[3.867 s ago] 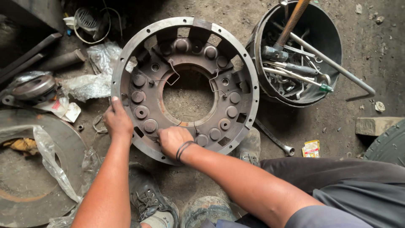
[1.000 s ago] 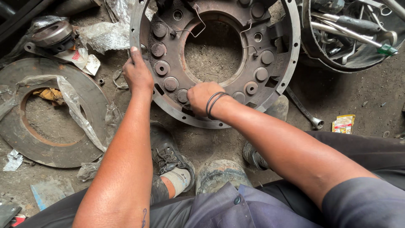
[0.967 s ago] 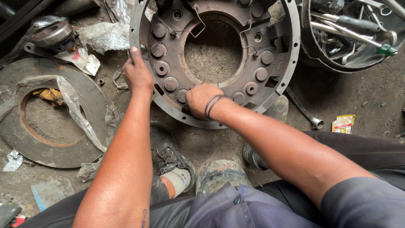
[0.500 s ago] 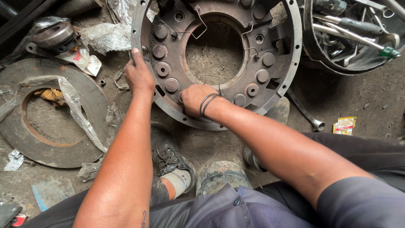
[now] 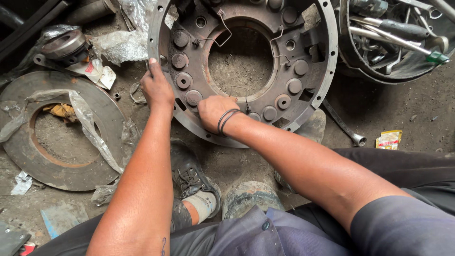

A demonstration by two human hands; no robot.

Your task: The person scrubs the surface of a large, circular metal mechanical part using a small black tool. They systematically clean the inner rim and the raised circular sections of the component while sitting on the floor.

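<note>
On the dirt floor between the knees, the left hand [image 5: 158, 88] grips the outer rim of a big round metal cover [image 5: 322, 71], fingers curled over its edge. The right hand [image 5: 213, 111], loosely closed with two bands at the wrist, presses on the near inner ring beside a round stud [image 5: 193, 97]; whether it pinches anything I cannot tell. Steadying the rim while working the ring seems wise. A flat disc [image 5: 28, 151] lies left, a tool bucket [image 5: 350, 57] and a wrench [image 5: 343, 125] right.
</note>
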